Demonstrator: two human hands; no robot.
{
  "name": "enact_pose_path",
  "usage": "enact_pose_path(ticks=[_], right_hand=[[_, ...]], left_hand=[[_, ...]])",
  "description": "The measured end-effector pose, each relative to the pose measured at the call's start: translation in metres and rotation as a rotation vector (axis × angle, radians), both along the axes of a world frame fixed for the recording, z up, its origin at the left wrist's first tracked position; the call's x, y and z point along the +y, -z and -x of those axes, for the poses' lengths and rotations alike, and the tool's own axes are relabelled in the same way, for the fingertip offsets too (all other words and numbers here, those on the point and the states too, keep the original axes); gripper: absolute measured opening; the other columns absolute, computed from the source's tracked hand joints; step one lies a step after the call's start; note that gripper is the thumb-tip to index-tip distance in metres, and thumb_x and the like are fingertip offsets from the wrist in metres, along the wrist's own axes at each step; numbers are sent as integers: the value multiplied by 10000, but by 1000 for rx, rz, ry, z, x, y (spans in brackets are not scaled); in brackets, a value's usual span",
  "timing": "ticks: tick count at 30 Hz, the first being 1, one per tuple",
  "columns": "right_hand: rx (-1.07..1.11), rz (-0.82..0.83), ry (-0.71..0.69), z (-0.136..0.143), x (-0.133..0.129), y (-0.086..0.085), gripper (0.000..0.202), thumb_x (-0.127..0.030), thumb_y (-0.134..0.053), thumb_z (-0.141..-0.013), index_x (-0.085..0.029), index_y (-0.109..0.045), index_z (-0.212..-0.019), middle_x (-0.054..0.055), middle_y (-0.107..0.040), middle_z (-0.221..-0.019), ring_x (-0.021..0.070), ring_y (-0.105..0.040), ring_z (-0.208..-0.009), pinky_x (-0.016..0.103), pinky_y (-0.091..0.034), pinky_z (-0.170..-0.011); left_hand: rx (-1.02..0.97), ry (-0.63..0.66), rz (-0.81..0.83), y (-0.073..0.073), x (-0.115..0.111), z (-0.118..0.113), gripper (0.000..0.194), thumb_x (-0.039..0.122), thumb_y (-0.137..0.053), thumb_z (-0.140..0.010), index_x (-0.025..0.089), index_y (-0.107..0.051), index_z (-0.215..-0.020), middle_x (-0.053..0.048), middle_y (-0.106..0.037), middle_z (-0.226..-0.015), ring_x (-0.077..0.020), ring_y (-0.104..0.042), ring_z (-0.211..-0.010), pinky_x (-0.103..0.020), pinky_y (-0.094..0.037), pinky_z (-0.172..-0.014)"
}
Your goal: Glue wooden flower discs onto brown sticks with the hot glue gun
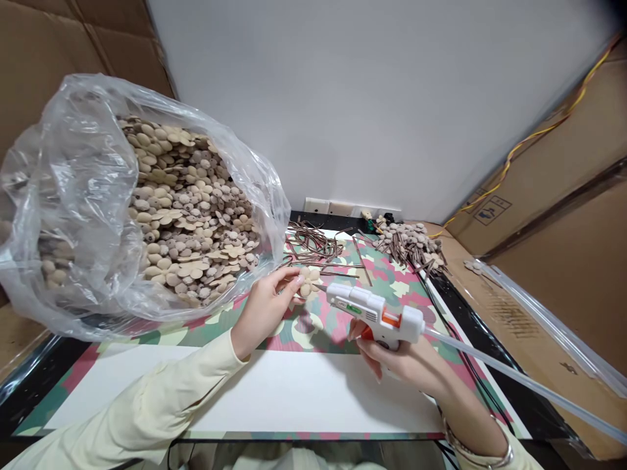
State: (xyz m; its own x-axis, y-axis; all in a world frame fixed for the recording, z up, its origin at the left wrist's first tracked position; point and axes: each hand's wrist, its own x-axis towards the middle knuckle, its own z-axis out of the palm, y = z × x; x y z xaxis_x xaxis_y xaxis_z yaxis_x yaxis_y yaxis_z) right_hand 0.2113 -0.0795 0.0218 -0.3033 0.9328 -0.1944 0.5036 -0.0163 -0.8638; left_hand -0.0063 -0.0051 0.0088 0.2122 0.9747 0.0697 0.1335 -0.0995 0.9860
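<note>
Between its thumb and fingers, my left hand [269, 307] pinches a beige flower piece [309, 282] above the camouflage-patterned mat. My right hand [386, 352] is wrapped round the handle of a white glue gun [360, 301] with an orange trigger. The gun's nozzle points left, and its tip is at the right edge of the flower; whether they touch I cannot tell. A long translucent glue stick [519, 375] runs out of the back of the gun toward the lower right.
At the left stands a clear plastic bag [88, 196] full of beige flower pieces. Brown sticks [313, 243] lie behind my hands. Stemmed flowers [411, 241] are piled at the back right. Cables, a white sheet [313, 391] and cardboard [519, 313] with more glue sticks surround the work area.
</note>
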Motion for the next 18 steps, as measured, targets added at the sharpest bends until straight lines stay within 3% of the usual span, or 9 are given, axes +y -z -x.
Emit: enact_pose_path(ticks=[6, 12, 18], right_hand=[[51, -20, -2, 3, 0, -1, 105, -134, -438, -798, -199, -520, -802, -43, -503, -466, 151, -561, -586, 246, -448, -605], [47, 6, 42, 5, 0, 0, 91, -151, -445, -784, -190, -525, -766, -47, -497, -439, 129, -518, -467, 239, -431, -535], [-1, -33, 54, 6, 0, -1, 110, -148, -445, -761, -200, -526, -708, -40, -511, -438, 140, -530, -490, 244, -432, -553]], left_hand=[[154, -35, -84, 0, 0, 1, 310, 403, -520, -817, 174, -630, -995, -55, -694, -931, -192, -642, -812, -234, -498, -636], [173, -61, -124, 0, 0, 1, 298, 421, -527, -810, 179, -630, -950, -43, -695, -881, -180, -641, -736, -217, -459, -539], [175, -59, -140, 1, -1, -1, 281, 395, -529, -816, 178, -639, -956, -44, -702, -896, -177, -642, -771, -234, -480, -651]])
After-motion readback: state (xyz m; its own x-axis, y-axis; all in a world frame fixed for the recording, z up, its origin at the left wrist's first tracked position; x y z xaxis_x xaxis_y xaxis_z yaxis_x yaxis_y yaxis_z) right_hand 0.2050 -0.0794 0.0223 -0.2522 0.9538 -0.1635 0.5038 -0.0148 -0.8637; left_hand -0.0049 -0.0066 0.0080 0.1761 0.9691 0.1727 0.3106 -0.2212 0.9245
